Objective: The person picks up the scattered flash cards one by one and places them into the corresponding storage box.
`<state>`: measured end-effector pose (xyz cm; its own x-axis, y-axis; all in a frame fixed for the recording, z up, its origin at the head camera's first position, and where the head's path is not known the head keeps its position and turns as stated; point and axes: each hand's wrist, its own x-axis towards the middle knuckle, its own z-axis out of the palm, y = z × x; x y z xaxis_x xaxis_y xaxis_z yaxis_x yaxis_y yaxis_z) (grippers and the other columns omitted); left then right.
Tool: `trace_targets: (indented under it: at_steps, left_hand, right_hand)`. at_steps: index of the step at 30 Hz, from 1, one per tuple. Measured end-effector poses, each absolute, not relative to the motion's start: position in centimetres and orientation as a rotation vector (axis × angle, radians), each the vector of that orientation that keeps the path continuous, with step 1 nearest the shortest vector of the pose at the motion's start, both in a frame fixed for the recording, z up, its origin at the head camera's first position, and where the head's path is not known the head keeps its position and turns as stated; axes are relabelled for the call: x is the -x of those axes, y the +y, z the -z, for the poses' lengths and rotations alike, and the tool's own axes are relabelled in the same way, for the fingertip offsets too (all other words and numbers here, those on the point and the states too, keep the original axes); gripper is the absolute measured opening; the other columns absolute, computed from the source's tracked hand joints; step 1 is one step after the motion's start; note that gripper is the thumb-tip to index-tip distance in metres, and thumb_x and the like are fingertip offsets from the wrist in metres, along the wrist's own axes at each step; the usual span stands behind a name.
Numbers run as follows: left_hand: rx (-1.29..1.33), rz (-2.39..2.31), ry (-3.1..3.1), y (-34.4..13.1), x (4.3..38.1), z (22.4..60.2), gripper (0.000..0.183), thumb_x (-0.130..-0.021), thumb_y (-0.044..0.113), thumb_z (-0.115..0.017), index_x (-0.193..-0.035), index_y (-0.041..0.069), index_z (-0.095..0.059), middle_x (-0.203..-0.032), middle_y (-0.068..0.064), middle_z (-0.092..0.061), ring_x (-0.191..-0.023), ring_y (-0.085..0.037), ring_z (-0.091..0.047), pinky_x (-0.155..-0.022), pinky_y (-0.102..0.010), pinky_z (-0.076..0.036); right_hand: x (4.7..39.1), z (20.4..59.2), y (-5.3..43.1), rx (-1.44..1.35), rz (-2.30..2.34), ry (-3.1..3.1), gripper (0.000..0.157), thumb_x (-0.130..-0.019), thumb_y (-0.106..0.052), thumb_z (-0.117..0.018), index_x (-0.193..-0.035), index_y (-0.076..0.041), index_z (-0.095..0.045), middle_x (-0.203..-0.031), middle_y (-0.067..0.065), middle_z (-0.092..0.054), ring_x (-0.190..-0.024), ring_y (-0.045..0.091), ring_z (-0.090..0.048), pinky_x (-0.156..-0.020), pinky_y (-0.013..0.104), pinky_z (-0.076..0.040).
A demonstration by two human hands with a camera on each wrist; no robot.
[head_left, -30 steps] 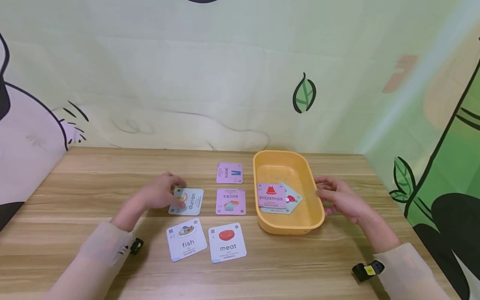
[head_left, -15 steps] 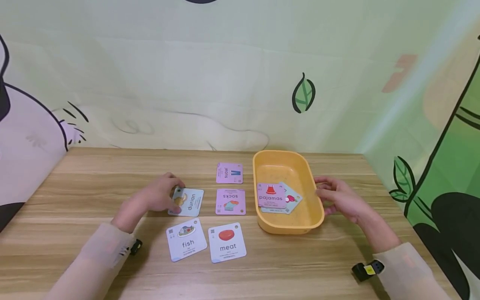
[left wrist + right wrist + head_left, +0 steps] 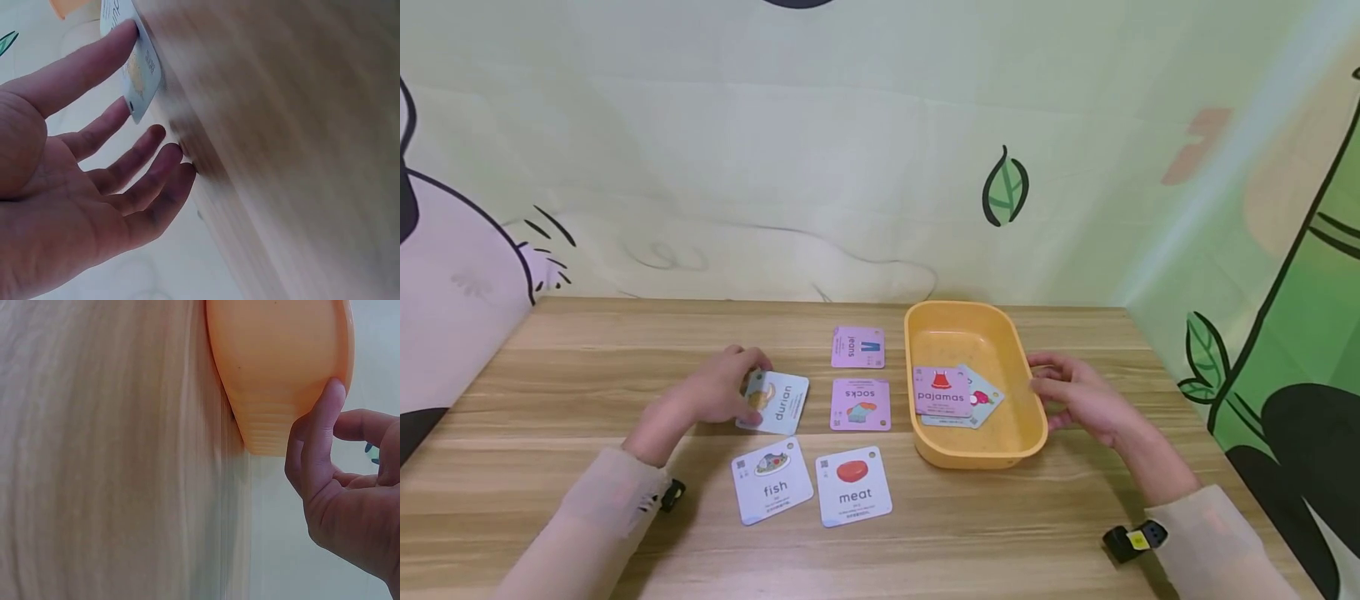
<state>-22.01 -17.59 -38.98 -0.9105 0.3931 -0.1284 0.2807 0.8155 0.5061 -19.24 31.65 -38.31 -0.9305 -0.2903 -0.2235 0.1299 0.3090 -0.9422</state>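
Observation:
My left hand [image 3: 721, 385] pinches the pale blue "durian" card [image 3: 781, 403] between thumb and index finger, and one edge sits slightly raised from the table. In the left wrist view the thumb lies on the card's [image 3: 142, 75] printed face, while the other fingers spread loosely below. At the outer right side of the yellow plastic basket [image 3: 967, 454], my right hand [image 3: 1093, 400] rests with relaxed, bent fingers touching its rim. Inside the basket, a purple "pajamas" card [image 3: 942, 390] overlaps a pale card [image 3: 987, 397] with a pink picture.
On the wooden table [image 3: 1000, 533], purple "jeans" [image 3: 858, 347] and "socks" [image 3: 860, 405] cards lie between the durian card and the basket. White "fish" [image 3: 772, 482] and "meat" [image 3: 853, 487] cards lie nearer the front. A printed cloth backdrop [image 3: 760, 167] stands behind the table.
My left thumb has drawn back to the card's near left edge, and the durian card now tilts slightly up. My right hand and the basket stay put.

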Motion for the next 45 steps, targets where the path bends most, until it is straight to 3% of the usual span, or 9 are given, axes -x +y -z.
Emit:
trace_targets:
  at_steps: [5, 11, 22, 35, 45]
  left_hand:
    - [-0.542, -0.821, 2.758, -17.7, 22.3, 39.2, 0.063, -0.072, -0.003, -0.087, -0.128, -0.005, -0.057, -0.129, -0.026, -0.057, -0.118, -0.042, -0.054, -0.104, -0.059, -0.044]
    - [-0.523, -0.869, 2.745, -17.9, 22.4, 39.1, 0.059, -0.071, -0.012, -0.081, -0.123, 0.000, -0.057, -0.122, -0.024, -0.060, -0.105, -0.036, -0.058, -0.092, -0.052, -0.051]
    - [-0.485, -0.909, 2.757, -17.9, 22.3, 38.7, 0.059, -0.074, -0.015, -0.076, -0.128, 0.000, -0.058, -0.129, -0.028, -0.057, -0.103, -0.038, -0.059, -0.085, -0.048, -0.054]
    - [-0.476, -1.078, 2.726, -18.5, 22.8, 39.0, 0.048, -0.078, -0.014, -0.072, -0.123, 0.001, -0.063, -0.118, -0.021, -0.059, -0.087, -0.028, -0.058, -0.067, -0.034, -0.052]
    - [-0.421, -1.427, 2.440, -19.1, 22.8, 38.8, 0.053, -0.083, -0.015, -0.069, -0.133, -0.005, -0.057, -0.123, -0.026, -0.052, -0.091, -0.029, -0.064, -0.072, -0.037, -0.060]
  right_hand:
    - [19.2, 38.3, 31.6, 0.149, 1.657, 2.227, 0.060, -0.105, -0.012, -0.054, -0.153, 0.009, -0.027, -0.136, 0.032, -0.050, -0.103, 0.025, -0.066, -0.067, 0.039, -0.063]
    - [19.2, 38.3, 31.7, 0.154, 1.665, 2.222, 0.059, -0.105, -0.012, -0.054, -0.153, 0.009, -0.027, -0.135, 0.032, -0.051, -0.102, 0.025, -0.066, -0.066, 0.038, -0.062]
    - [19.2, 38.4, 31.6, 0.150, 1.670, 2.225, 0.059, -0.105, -0.012, -0.054, -0.153, 0.009, -0.026, -0.137, 0.033, -0.049, -0.101, 0.024, -0.066, -0.066, 0.038, -0.062]
    - [19.2, 38.4, 31.7, 0.145, 1.663, 2.226, 0.060, -0.105, -0.013, -0.054, -0.154, 0.009, -0.026, -0.136, 0.032, -0.050, -0.101, 0.025, -0.066, -0.066, 0.038, -0.062]
    - [19.1, 38.2, 31.6, 0.127, 1.660, 2.225, 0.059, -0.106, -0.012, -0.054, -0.153, 0.009, -0.026, -0.136, 0.032, -0.050, -0.101, 0.025, -0.066, -0.067, 0.038, -0.062]
